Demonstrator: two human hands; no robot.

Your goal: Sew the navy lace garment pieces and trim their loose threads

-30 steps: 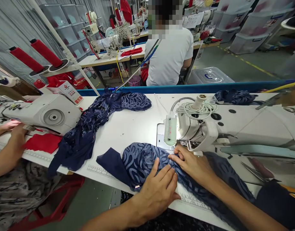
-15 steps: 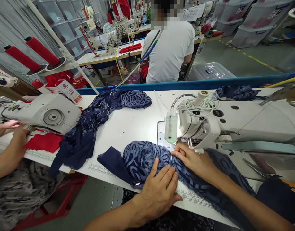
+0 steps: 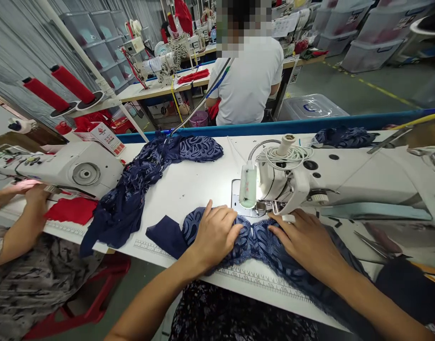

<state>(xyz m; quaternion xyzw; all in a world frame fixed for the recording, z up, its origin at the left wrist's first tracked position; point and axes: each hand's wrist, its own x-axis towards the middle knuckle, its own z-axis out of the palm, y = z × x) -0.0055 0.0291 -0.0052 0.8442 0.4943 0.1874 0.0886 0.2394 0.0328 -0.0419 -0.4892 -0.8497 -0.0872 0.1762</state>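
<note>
A navy lace bra (image 3: 253, 237) lies along the front of the white sewing table, its narrow middle just in front of the machine's presser foot (image 3: 260, 208). My left hand (image 3: 215, 234) grips the left cup, fingers over its far edge and thumb on the near side. On the other cup, close to the foot, my right hand (image 3: 302, 239) holds the cloth between thumb and fingers; the fingertips are partly hidden by the machine. A plain navy flap (image 3: 165, 234) sticks out at the left end. The sewing machine (image 3: 345, 175) stands behind my right hand.
A heap of navy lace pieces (image 3: 132, 189) lies to the left. Scissors (image 3: 371, 244) rest at the right. A co-worker's arm (image 3: 20, 227) is at the neighbouring machine (image 3: 82, 166), near red cloth (image 3: 71, 210). Another person in a white shirt (image 3: 251, 80) sits ahead.
My left hand has gone from lying flat on the bra to gripping its far edge, further up and left. My right hand has shifted slightly right, and the bra's middle now shows between them.
</note>
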